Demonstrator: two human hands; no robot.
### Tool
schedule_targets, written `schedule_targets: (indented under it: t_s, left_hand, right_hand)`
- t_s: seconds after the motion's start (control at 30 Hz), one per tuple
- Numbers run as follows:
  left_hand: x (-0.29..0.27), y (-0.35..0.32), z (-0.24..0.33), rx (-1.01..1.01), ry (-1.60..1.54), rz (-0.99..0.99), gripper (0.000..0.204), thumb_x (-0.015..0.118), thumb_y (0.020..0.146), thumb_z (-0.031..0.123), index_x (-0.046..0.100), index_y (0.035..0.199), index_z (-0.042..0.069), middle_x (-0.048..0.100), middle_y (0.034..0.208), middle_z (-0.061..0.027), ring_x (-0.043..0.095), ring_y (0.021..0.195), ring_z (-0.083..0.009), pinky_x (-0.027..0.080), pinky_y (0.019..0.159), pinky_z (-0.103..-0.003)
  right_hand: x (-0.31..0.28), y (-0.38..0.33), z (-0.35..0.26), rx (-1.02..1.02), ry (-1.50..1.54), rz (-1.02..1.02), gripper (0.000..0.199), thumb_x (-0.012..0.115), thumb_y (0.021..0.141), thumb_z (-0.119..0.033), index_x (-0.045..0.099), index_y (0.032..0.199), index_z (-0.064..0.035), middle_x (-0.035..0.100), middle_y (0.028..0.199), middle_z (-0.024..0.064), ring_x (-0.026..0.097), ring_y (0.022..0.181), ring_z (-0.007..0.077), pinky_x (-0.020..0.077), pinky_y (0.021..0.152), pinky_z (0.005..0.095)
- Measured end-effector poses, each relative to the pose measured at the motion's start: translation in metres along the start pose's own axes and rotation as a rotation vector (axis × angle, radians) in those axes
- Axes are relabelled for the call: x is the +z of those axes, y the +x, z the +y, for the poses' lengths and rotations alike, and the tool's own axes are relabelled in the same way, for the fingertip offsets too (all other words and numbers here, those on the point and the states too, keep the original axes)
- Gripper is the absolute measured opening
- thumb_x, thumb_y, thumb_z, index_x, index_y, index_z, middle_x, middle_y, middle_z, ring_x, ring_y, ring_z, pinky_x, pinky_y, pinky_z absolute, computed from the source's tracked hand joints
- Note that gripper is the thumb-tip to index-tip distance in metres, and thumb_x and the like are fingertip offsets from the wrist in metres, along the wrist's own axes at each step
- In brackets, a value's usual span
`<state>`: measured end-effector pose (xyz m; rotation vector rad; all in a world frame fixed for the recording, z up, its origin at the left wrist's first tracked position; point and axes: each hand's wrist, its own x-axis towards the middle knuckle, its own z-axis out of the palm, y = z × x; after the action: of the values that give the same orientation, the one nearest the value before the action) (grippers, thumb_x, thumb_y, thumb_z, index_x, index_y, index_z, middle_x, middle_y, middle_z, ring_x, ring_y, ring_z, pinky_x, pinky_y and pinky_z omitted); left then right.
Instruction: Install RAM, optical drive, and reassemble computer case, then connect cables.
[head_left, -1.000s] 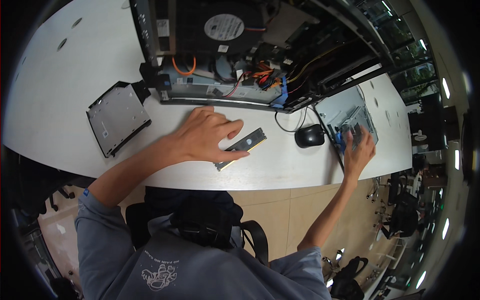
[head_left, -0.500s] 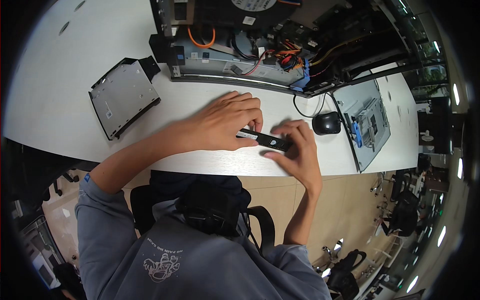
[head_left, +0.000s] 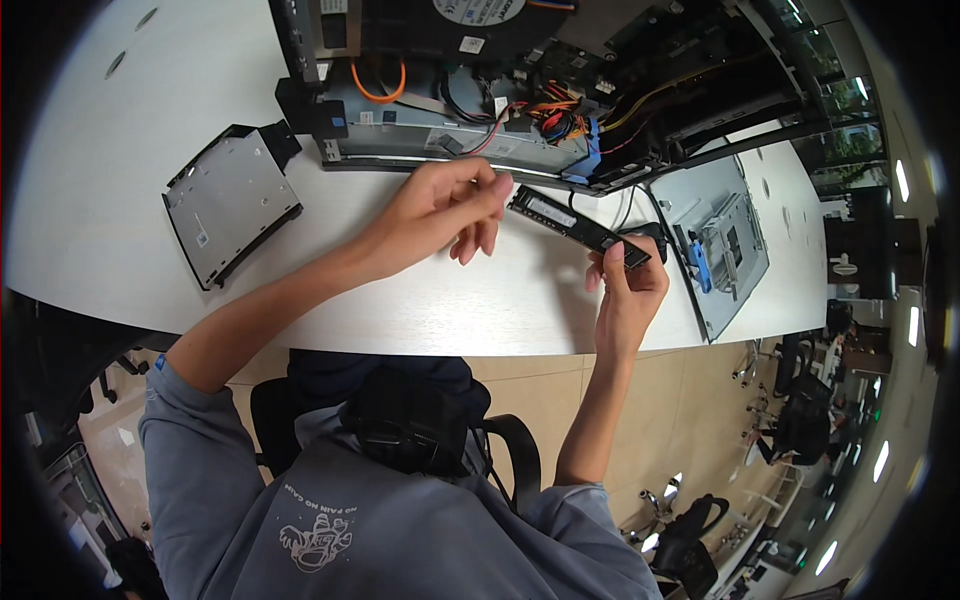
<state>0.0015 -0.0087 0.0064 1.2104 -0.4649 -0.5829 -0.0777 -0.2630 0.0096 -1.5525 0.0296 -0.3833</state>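
Note:
Pinched by its right end, a black RAM stick (head_left: 560, 218) with a pale label slants above the white desk. My right hand (head_left: 632, 285) has thumb and fingers closed on that end. My left hand (head_left: 450, 212) is close to the stick's other end, its fingers loosely bent and apart, and it appears to hold nothing. Just beyond both hands stands an opened desktop computer case (head_left: 450, 145), with bundled coloured cables (head_left: 565, 115) and a fan (head_left: 478, 10) inside.
A metal drive cage (head_left: 232, 205) lies on the desk (head_left: 400, 325) at the left. To the right are a side panel (head_left: 725, 240) with a blue latch and a black mouse (head_left: 650, 235), partly hidden behind my right hand. The desk's near edge runs in front of me.
Both hands were at the RAM stick; now my left hand is off it and the right hand holds it alone. The stick has moved right and tilts more.

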Motion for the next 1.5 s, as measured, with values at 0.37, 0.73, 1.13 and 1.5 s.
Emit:
schedule_targets:
  t_s: [0.37, 0.73, 1.13, 1.5]
  left_hand:
    - [0.002, -0.001, -0.002, -0.013, 0.005, -0.043, 0.036, 0.055, 0.109, 0.034, 0.062, 0.092, 0.003, 0.067, 0.073, -0.0062, 0.054, 0.053, -0.0058, 0.039, 0.050, -0.022]
    - [0.005, -0.001, -0.005, 0.097, -0.002, 0.081, 0.026, 0.048, 0.112, 0.029, 0.056, 0.111, 0.004, 0.062, 0.073, -0.0039, 0.051, 0.057, -0.0052, 0.040, 0.053, -0.022]
    - [0.005, -0.003, 0.001, 0.033, 0.025, 0.058, 0.029, 0.050, 0.111, 0.032, 0.055, 0.101, 0.004, 0.056, 0.067, -0.0011, 0.050, 0.058, -0.0047, 0.039, 0.053, -0.023]
    - [0.008, -0.005, -0.001, 0.034, 0.060, 0.028, 0.032, 0.054, 0.109, 0.032, 0.057, 0.095, 0.004, 0.054, 0.067, 0.0003, 0.051, 0.058, -0.0039, 0.039, 0.052, -0.022]
  right_hand:
    - [0.011, 0.005, 0.002, -0.255, 0.227, -0.052, 0.078, 0.086, 0.080, 0.000, 0.042, 0.144, -0.0013, 0.070, 0.105, 0.0148, 0.071, 0.100, 0.0257, 0.0594, 0.088, 0.0353]
    - [0.053, 0.015, -0.028, -0.265, -0.214, 0.125, 0.014, 0.061, 0.104, -0.006, 0.063, 0.105, 0.0078, 0.075, 0.085, 0.0149, 0.073, 0.074, 0.0170, 0.0556, 0.068, 0.0255]
    - [0.071, 0.095, -0.056, -0.728, -0.785, 0.232, 0.012, 0.066, 0.098, -0.003, 0.055, 0.100, 0.0011, 0.071, 0.077, 0.0112, 0.073, 0.065, 0.0199, 0.0532, 0.059, 0.0295]
    - [0.079, 0.118, -0.074, -0.641, -0.823, 0.179, 0.018, 0.065, 0.100, -0.006, 0.050, 0.094, 0.0022, 0.067, 0.072, 0.0120, 0.074, 0.065, 0.0221, 0.0533, 0.057, 0.0308]
